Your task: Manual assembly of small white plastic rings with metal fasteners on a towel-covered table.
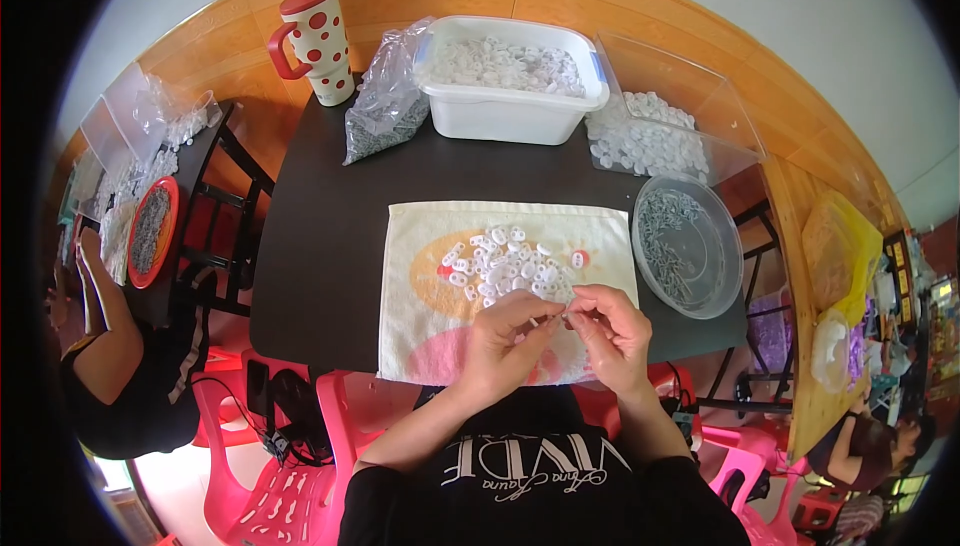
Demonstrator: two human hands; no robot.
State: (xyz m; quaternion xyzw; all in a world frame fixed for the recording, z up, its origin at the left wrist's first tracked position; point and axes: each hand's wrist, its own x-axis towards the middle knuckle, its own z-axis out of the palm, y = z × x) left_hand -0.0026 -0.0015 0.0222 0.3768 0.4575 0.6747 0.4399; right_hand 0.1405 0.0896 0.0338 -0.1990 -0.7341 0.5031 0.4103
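White pieces point(500, 272) dot the towel point(400, 236): steady your left hand point(505, 341) and right hand point(614, 334) above it, fingers point(610, 299) pinching something too tiny to identify.

Centre of frame: cream towel point(402, 291) with orange and pink print, spread on dark table point(320, 246). Loose heap of small white plastic pieces point(505, 264) on it, mid-frame. Below the heap, left hand point(508, 344) and right hand point(612, 336) nearly together, fingertips pinched around something too small to make out. Right of towel: round clear tub point(715, 256), grey screws inside. Top centre: white bin point(510, 118), pale pieces within; just left of it, clear bag point(388, 116) of screws, then dotted tumbler point(322, 51), upper left. Upper right: clear box point(735, 126), white pieces. Far left edge: co-worker's arm point(112, 351) near red tray point(174, 211).
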